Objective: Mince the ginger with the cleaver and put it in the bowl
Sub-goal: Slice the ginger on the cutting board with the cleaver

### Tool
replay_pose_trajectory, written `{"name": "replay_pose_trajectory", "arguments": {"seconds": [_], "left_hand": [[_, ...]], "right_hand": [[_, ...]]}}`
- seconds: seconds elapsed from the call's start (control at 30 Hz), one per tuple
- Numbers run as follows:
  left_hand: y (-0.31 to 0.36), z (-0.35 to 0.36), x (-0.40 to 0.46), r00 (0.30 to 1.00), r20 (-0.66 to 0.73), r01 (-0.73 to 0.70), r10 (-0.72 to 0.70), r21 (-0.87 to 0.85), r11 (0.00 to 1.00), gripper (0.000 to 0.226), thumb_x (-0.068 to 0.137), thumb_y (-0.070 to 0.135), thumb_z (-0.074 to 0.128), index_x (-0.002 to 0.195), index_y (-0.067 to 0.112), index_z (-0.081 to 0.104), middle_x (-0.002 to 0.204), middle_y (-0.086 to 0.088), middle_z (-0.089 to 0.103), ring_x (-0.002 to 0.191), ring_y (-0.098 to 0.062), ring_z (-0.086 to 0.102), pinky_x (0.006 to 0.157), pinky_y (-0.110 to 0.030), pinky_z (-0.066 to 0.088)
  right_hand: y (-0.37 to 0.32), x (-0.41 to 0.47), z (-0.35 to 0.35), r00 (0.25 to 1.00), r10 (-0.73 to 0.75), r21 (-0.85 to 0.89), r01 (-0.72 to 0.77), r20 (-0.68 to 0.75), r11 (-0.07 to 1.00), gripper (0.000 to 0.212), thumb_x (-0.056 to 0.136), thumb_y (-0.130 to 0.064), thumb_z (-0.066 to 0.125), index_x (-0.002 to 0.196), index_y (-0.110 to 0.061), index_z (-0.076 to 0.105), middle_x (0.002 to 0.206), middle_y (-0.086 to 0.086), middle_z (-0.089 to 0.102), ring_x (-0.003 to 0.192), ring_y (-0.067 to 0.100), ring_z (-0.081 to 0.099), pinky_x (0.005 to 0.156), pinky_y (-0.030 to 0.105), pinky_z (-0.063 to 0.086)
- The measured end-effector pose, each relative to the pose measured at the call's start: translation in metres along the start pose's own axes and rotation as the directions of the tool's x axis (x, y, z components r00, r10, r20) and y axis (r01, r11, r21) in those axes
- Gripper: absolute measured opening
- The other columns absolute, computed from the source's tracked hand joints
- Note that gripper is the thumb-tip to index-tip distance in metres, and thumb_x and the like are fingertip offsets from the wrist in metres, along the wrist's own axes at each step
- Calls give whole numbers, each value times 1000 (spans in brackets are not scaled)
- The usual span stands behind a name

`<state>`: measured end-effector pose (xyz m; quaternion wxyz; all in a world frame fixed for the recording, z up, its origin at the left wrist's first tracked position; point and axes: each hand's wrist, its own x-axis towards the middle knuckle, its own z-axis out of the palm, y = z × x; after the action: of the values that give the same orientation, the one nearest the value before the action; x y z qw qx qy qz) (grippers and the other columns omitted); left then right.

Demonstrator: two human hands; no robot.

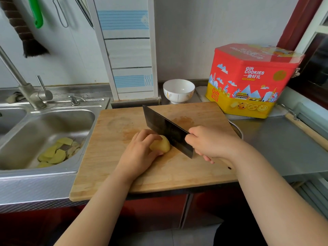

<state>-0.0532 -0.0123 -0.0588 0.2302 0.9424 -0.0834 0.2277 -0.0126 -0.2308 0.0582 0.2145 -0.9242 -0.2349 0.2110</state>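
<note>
From the head camera, the one view there is, the peeled ginger (160,146) lies near the middle of the wooden cutting board (110,157), held down by the left hand (142,151), whose fingers curl over its top and left side. The right hand (207,142) is wrapped round the cleaver (167,130) handle, with the dark blade standing on edge just right of the ginger, touching it or very nearly. The main risk, as I judge it, is the left fingertips: they sit close to the blade, and since the lump is rounded and looks smooth, it could roll or slip under the first cut and carry the fingers into the edge. A piece could also skid off towards the sink (53,121), where yellow peelings already lie. The ginger is a stubby oval; its long axis seems to run from lower right to upper left, roughly across the blade, though the hand hides its far end. The cleaver points away from the person and to the left, towards the white bowl (178,90) that stands beyond the board's far edge, apparently empty.
</note>
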Motion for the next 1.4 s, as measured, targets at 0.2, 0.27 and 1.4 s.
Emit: {"name": "replay_pose_trajectory", "arguments": {"seconds": [0.2, 0.27, 1.4], "left_hand": [[14, 3, 6, 991, -134, 42, -28, 100, 994, 28, 88, 43, 54, 95, 17, 62, 101, 1, 58, 89, -21, 54, 69, -38, 51], [21, 5, 11, 983, -179, 69, -44, 135, 988, 21, 88, 33, 56, 92, 13, 62, 96, -2, 58, 85, -24, 53, 66, -39, 49], [30, 5, 22, 993, -53, 112, -107, 103, 988, 16, 96, 22, 50, 104, 13, 60, 102, -1, 55, 88, -19, 44, 75, -31, 43]], "right_hand": [[-5, 1, 9, 991, 85, 99, -95, 102, 991, 25, 100, -35, 42, 109, -12, 48, 66, 7, 52, 46, 16, 47, 46, 27, 46], [-8, 7, 7, 988, 119, 72, -127, 96, 989, 41, 99, -21, 41, 140, -14, 40, 73, 10, 57, 53, 16, 51, 47, 26, 46], [-22, 33, -12, 961, 241, 55, -250, 132, 967, 20, 97, -15, 48, 109, -1, 57, 70, 10, 56, 47, 16, 46, 41, 24, 47]]}}
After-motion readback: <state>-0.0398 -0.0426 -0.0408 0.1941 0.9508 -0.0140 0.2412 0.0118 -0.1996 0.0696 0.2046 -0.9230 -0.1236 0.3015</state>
